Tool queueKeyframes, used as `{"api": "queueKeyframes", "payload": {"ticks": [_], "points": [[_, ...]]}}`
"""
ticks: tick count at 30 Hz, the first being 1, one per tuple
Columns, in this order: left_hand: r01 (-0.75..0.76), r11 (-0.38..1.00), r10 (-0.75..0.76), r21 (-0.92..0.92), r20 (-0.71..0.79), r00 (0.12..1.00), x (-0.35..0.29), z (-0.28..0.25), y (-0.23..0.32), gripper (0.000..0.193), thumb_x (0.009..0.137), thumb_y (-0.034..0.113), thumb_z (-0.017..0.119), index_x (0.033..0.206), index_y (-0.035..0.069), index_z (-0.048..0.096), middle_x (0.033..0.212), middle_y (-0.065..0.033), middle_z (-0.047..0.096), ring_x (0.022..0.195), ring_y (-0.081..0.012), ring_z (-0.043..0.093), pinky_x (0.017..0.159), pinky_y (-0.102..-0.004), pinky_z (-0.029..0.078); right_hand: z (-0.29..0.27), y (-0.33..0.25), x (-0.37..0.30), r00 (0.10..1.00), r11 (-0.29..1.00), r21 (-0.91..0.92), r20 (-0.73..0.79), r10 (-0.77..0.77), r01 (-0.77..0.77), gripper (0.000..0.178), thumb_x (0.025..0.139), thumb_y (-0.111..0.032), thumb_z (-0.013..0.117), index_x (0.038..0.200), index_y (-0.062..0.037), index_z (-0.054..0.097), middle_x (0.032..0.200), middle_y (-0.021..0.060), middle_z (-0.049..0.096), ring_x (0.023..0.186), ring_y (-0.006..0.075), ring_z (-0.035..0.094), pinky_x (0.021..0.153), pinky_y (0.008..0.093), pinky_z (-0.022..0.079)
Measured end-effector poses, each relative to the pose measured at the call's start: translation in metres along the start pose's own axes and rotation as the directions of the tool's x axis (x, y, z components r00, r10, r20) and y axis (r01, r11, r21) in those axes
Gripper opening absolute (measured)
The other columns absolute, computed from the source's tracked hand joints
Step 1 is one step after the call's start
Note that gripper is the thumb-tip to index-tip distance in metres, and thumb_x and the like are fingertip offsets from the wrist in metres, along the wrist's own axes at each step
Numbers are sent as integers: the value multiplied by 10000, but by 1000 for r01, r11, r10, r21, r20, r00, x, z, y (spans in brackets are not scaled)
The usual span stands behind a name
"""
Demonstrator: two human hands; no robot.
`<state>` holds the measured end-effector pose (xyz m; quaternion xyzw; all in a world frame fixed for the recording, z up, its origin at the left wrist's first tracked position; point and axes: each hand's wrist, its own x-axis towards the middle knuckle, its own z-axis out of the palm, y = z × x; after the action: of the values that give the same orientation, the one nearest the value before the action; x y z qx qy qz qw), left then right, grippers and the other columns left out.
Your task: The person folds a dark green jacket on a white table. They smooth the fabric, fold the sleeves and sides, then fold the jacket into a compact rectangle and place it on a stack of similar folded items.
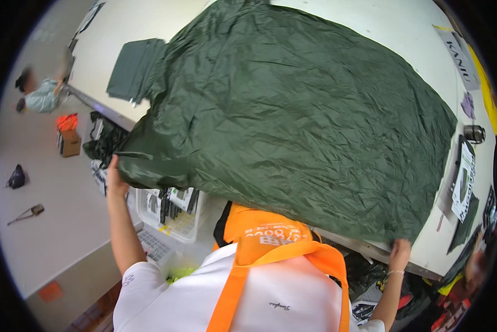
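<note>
A large, crinkled dark green sheet of thin fabric (293, 110) is spread over a white table (127, 22) and hangs over its near edge. My left hand (114, 180) grips the fabric's near left corner, out past the table's left edge. My right hand (399, 252) grips the near right corner at the table's front edge. A bracelet sits on my right wrist. Both arms are stretched wide apart. I wear a white shirt with an orange apron (270, 249).
A folded dark green piece (132, 69) lies at the table's far left. Printed sheets (464, 177) and a small dark cup (474, 133) sit along the right side. White baskets (168, 213) stand under the table. Another person (41, 94) crouches on the floor at far left, near a cardboard box (69, 141).
</note>
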<state>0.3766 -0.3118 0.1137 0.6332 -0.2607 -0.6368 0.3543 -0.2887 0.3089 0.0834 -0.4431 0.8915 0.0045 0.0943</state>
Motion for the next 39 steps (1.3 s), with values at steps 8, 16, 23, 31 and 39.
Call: {"api": "queueKeyframes", "payload": {"ticks": [8, 16, 23, 31, 39], "points": [[122, 972, 180, -199, 972, 153, 103, 215, 141, 537, 983, 420, 332, 1222, -35, 487, 1242, -140, 551, 1140, -243, 521, 1008, -362, 361, -89, 92, 230, 889, 972, -32, -413, 198, -232, 203, 925, -143, 506, 1073, -26, 579, 938, 190, 640, 868, 361, 618, 741, 387, 482], [-531, -226, 739, 817, 499, 453, 221, 179, 21, 509, 841, 338, 602, 1238, 28, 533, 1194, -166, 573, 1079, -300, 560, 901, -383, 430, -11, -64, 295, 978, 944, 310, -202, -50, 113, 448, 913, -136, 494, 1345, -58, 406, 1358, 151, 441, 1265, 319, 403, 1065, 395, 285], [-218, -236, 527, 947, 313, 790, 249, 167, -9, 713, 640, 398, 759, 1208, 37, 522, 1112, -165, 579, 1045, -364, 539, 909, -445, 419, 56, -105, 282, 993, 996, 9, -82, -90, 91, 559, 914, -333, 454, 1426, -160, 310, 1501, 104, 212, 1387, 292, 178, 1107, 505, 111], [-112, -434, 262, 894, 245, 933, 154, 139, -7, 701, 584, 507, 781, 1076, 62, 556, 1040, -176, 611, 1029, -367, 531, 852, -430, 438, 59, -127, 176, 998, 997, 55, 3, -56, 56, 645, 841, -263, 567, 1422, -146, 311, 1501, 138, 187, 1380, 324, 176, 1098, 516, 142], [-248, 617, 79, 747, 255, 964, 160, 37, -8, 321, 756, 115, 663, 1056, 44, 575, 945, -21, 625, 880, -96, 552, 784, -228, 407, 13, -140, 191, 945, 917, 241, 157, 287, -319, 658, 895, -142, 561, 1451, -162, 209, 1055, 210, 616, 946, 326, 612, 801, 409, 475]]}}
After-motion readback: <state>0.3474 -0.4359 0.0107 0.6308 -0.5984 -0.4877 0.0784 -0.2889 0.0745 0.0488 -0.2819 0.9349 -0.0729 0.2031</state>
